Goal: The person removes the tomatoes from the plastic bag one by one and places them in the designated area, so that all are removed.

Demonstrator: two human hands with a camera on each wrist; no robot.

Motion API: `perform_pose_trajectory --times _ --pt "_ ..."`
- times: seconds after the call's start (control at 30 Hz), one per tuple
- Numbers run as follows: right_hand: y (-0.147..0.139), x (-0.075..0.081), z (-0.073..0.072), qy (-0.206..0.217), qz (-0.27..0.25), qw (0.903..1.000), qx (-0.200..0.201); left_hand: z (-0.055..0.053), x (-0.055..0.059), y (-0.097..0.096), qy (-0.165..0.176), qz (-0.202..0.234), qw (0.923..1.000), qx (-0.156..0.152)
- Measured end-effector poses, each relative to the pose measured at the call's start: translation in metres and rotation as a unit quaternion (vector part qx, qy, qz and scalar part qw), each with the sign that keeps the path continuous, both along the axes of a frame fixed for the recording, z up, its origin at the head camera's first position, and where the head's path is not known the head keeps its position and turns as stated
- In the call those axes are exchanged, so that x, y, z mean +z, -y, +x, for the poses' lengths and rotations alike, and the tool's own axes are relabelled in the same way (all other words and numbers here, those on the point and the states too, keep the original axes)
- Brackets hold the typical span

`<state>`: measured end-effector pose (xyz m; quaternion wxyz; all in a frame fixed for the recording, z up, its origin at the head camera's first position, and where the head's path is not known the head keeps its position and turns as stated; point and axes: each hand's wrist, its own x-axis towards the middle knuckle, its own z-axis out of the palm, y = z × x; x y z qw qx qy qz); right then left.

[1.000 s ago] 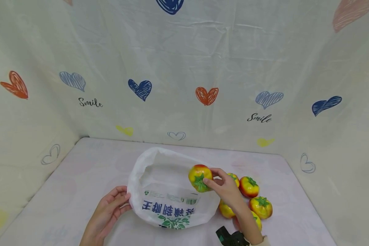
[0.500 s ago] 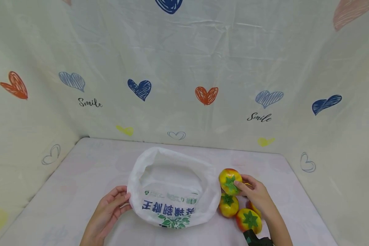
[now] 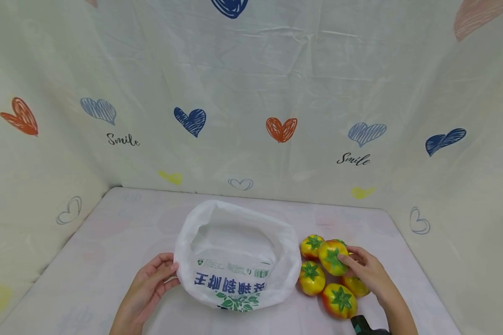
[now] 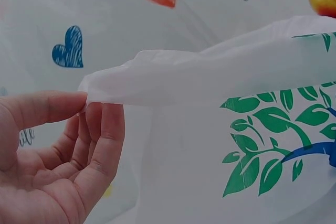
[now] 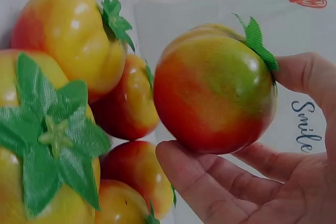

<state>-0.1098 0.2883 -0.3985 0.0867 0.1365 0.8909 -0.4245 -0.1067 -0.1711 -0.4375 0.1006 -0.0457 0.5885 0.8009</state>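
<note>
A white plastic bag (image 3: 239, 260) with blue lettering and a green leaf print stands with its mouth spread and its rim folded outward. My left hand (image 3: 148, 288) pinches the left side of that rim between thumb and fingers, as the left wrist view shows closely at the folded edge (image 4: 157, 77). To the right of the bag, my right hand (image 3: 366, 267) holds a red-and-yellow artificial tomato (image 3: 333, 257) with a green cloth calyx. In the right wrist view, thumb and fingers grip this tomato (image 5: 215, 90) from opposite sides. It is above several similar tomatoes (image 3: 312, 278), partly hiding some.
Beside the bag's right side, the group of tomatoes includes one near the front (image 3: 339, 301). All stand on a pale table (image 3: 151, 214). Behind it hangs a white curtain (image 3: 243, 83) printed with hearts. A black device (image 3: 362, 325) is under the right wrist.
My right hand has carried the tomato rightward, from over the bag's right rim to over the other tomatoes. The left hand and the bag have stayed nearly still.
</note>
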Motion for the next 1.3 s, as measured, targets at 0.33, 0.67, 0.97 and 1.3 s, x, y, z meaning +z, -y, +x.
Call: perform_pose_trajectory --times 0.33,0.67,0.97,1.3 --pt "-0.0035 -0.0027 0.0023 0.011 0.053 0.9985 0.01 -0.0008 0.002 -0.0023 0.024 -0.013 0.9995 0.015" --pt "-0.0018 -0.0055 0.0022 0.011 0.066 0.9973 0.031 -0.0006 0.0017 -0.0014 0.014 -0.005 0.9998 0.008" --pt "-0.0007 -0.0047 0.0 0.018 0.086 0.9953 0.04 -0.0005 0.0004 -0.0008 0.011 -0.003 0.9999 0.006" --pt "-0.0035 -0.0069 0.0014 0.004 0.07 0.9973 0.023 -0.0009 0.0001 -0.0011 0.01 -0.008 0.9999 0.009"
